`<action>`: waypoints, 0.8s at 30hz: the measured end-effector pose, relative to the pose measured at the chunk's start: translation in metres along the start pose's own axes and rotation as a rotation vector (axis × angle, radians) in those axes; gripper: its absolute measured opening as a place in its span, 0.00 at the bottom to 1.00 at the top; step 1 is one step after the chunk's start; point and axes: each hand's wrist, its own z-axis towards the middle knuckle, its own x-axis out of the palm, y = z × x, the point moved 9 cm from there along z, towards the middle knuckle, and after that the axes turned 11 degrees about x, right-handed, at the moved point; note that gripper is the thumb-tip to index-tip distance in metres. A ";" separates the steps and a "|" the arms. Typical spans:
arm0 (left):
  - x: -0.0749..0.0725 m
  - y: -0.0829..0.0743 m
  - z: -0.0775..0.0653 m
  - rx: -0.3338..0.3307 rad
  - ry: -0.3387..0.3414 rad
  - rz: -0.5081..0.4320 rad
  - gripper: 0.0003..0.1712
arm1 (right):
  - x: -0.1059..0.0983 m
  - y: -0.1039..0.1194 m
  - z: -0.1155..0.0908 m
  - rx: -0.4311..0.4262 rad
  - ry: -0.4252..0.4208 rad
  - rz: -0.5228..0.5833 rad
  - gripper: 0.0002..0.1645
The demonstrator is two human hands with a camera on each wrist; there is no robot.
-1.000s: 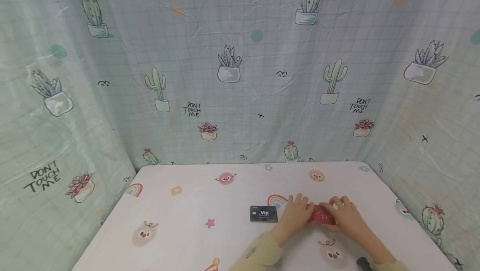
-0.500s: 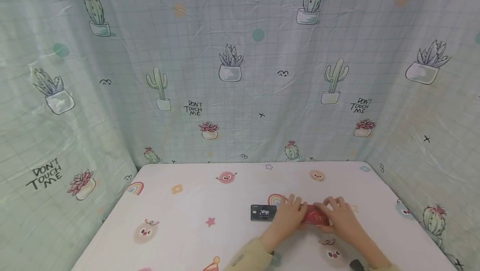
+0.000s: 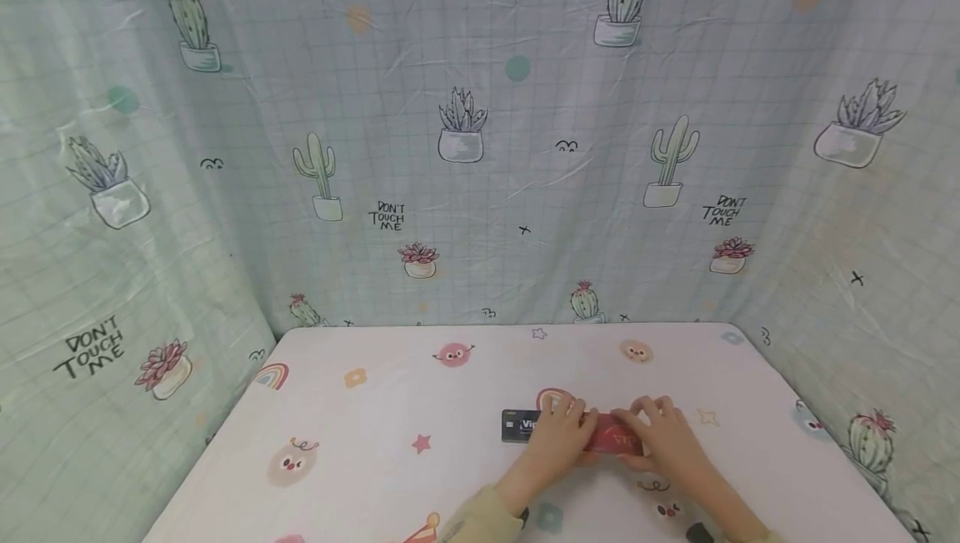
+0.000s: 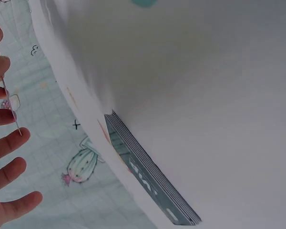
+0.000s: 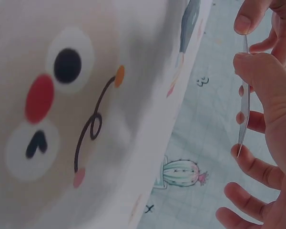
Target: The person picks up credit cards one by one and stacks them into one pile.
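Note:
A red card (image 3: 617, 434) with gold lettering spans the space between my two hands in the head view. My left hand (image 3: 551, 436) pinches its left end, and my right hand (image 3: 667, 436) pinches the other. Seen from the right wrist, the card (image 5: 245, 100) appears edge-on as a thin sliver, above the table surface. Just left of my left hand lies a black card (image 3: 517, 424) marked "Vip", partly covered by that hand. From the left wrist, it tops a neat stack of several cards (image 4: 152, 176) on the table.
The white table (image 3: 360, 443) has printed faces, stars and rainbows. A cactus-print curtain (image 3: 465, 209) surrounds its back and sides. A small dark object (image 3: 699, 533) sits at my right wrist.
Both hands have moved left together with the red card, bringing it closer to the black stack. My left hand now covers the stack's right part, which was uncovered before.

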 end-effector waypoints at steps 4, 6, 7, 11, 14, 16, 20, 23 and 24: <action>0.002 0.005 -0.010 -0.019 0.000 -0.016 0.31 | -0.002 0.011 0.001 -0.047 -0.054 0.008 0.37; 0.003 0.008 -0.016 -0.032 0.007 -0.028 0.31 | -0.003 0.016 0.002 -0.072 -0.079 0.020 0.36; 0.003 0.009 -0.019 -0.038 0.010 -0.032 0.32 | -0.003 0.018 0.003 -0.084 -0.091 0.024 0.36; -0.001 0.016 -0.028 -0.044 -0.005 -0.043 0.32 | -0.001 0.025 0.005 -0.110 -0.118 0.042 0.37; -0.005 0.021 -0.034 -0.045 -0.031 -0.060 0.33 | 0.002 0.029 0.008 -0.100 -0.101 0.056 0.37; -0.007 0.025 -0.038 -0.048 -0.046 -0.082 0.33 | 0.004 0.031 0.010 -0.084 -0.072 0.069 0.37; -0.007 0.032 -0.044 -0.043 -0.049 -0.114 0.33 | 0.009 0.034 0.014 -0.045 -0.012 0.070 0.37; -0.007 0.035 -0.049 -0.035 -0.044 -0.125 0.33 | 0.009 0.038 0.015 -0.047 -0.015 0.077 0.37; -0.007 0.036 -0.050 -0.033 -0.045 -0.129 0.33 | 0.008 0.040 0.015 -0.058 -0.029 0.084 0.37</action>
